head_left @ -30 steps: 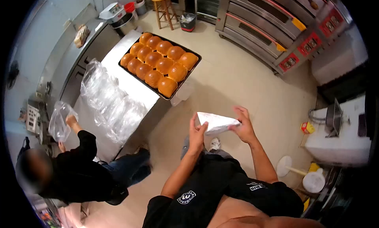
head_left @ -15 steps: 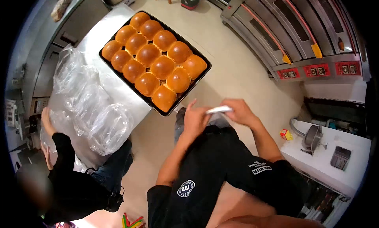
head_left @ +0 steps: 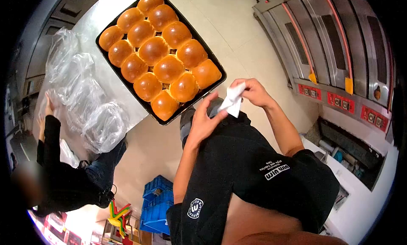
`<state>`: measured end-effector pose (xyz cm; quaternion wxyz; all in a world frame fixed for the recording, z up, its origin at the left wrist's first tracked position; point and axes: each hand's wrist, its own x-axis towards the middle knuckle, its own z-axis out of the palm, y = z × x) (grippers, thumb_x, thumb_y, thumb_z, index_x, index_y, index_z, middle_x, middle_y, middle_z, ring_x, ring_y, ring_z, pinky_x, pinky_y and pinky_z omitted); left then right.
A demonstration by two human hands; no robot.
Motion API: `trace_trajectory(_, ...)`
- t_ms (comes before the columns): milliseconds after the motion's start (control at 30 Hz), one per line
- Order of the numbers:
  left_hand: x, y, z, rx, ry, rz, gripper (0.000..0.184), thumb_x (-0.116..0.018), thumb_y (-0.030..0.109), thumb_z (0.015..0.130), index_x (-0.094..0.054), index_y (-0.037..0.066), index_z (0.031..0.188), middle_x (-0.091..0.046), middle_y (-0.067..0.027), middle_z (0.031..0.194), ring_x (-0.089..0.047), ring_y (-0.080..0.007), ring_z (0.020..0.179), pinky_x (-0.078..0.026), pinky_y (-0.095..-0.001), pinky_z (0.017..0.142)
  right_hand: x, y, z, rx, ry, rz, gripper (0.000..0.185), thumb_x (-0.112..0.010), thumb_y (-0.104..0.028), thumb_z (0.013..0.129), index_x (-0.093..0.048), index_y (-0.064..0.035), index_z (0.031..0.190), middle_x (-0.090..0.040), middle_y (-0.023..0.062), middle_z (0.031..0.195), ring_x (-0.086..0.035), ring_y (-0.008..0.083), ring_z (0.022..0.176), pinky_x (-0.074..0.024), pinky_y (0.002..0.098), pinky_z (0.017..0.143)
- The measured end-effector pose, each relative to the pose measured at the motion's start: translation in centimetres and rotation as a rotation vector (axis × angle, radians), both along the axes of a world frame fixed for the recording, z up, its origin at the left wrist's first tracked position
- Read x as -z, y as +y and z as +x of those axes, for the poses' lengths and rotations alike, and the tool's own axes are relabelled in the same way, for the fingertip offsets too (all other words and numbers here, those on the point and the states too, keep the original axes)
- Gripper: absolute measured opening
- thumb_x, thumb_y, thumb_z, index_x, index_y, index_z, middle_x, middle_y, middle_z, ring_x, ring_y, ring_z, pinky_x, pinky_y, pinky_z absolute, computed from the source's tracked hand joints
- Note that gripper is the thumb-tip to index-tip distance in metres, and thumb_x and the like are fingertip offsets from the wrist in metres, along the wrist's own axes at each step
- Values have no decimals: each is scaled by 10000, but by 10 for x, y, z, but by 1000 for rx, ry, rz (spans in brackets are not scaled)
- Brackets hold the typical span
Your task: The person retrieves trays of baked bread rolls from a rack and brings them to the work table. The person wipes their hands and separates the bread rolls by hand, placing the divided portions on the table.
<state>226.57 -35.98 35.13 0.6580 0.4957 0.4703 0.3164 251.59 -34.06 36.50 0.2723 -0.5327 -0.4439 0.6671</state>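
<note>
White cloth [head_left: 233, 101], presumably light, limp, best edge-held: my right fingers [head_left: 251, 84] pinch it; my left fingers [head_left: 207, 102] stand parted alongside.

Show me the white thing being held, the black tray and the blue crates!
White thing [head_left: 232, 101]: head view, on its creased middle.
Black tray [head_left: 185, 105]: head view, on its lower right edge.
Blue crates [head_left: 157, 211]: head view, on a side wall.

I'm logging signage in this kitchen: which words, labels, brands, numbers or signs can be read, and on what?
Round badge on the black shirt: one large letter, perhaps "m"; ring lettering too small.
White print on the shirt: too blurred to read surely.
Red oven panels: markings too small.
White piece in hand: no text visible.
</note>
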Motion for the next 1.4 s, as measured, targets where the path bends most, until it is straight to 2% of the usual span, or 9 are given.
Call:
trace_trajectory(67,-27,10,4,54,-60,36,629,-757,83,963,-504,66,1538,-740,-82,1107,-676,-141,978,-522,-287,915,-25,18,3,-240,96,34,301,-572,88,850,-767,-6,1059,-722,73,1117,-701,176,962,-575,308,772)
trace_trajectory(100,-26,12,10,22,-124,-111,594,-740,69,974,-519,58,1525,-732,-63,1105,-671,-124,969,-519,-271,893,-21,22,-2,-329,-32,405,374,-526,116,804,-765,-18,1058,-719,97,1134,-691,243,1058,-556,352,899)
trace_trajectory(267,-29,25,51,-241,-390,-465,503,-733,-30,953,-600,30,1434,-692,3,1010,-645,-59,896,-509,-203,824,-38,38,18,-303,-107,499,317,-541,81,797,-744,19,1033,-685,140,1276,-669,291,1146,-520,409,992)
trace_trajectory(400,-28,21,82,-436,-384,-304,419,-752,-47,932,-631,-10,1331,-687,-3,974,-653,-65,894,-527,-207,825,-23,29,32,128,212,162,236,-729,-97,922,-720,30,1119,-610,139,1391,-657,277,1160,-504,409,1013)
trace_trajectory(533,-20,18,89,-482,-349,-471,338,-731,1,967,-633,-22,1289,-735,-65,1058,-693,-109,969,-544,-242,877,-27,25,27,-94,-232,448,339,-853,-121,839,-721,7,1124,-673,127,1190,-668,251,1123,-524,350,947)
trace_trajectory(667,-37,8,61,-308,-253,-489,320,-638,127,1057,-622,-26,1337,-749,-144,1206,-712,-206,1114,-546,-340,1003,-10,39,42,-139,-460,544,193,-747,-73,868,-732,9,1042,-713,145,973,-706,324,906,-549,396,833)
trace_trajectory(900,-12,-57,-45,-822,-42,-349,330,-597,181,1087,-632,-33,1336,-737,-179,1205,-709,-238,1117,-540,-372,1036,65,94,8,100,-616,625,186,-741,-109,884,-773,-31,1049,-686,144,1015,-690,323,902,-542,398,803)
trace_trajectory(1100,-18,-117,-142,-1201,-331,-363,383,-612,254,1079,-590,-23,1342,-718,-198,1181,-709,-287,1085,-550,-412,1038,57,31,-3,-321,-964,717,132,-762,-105,875,-750,-79,1004,-640,118,912,-674,344,827,-548,444,711)
trace_trajectory(1400,-5,-160,-211,-1426,-562,-362,331,-640,248,1061,-602,-9,1265,-705,-154,1073,-679,-261,1007,-552,-422,994,29,53,-277,-450,-418,1179,101,-703,-120,830,-629,-58,862,-608,132,856,-633,364,856,-505,485,719)
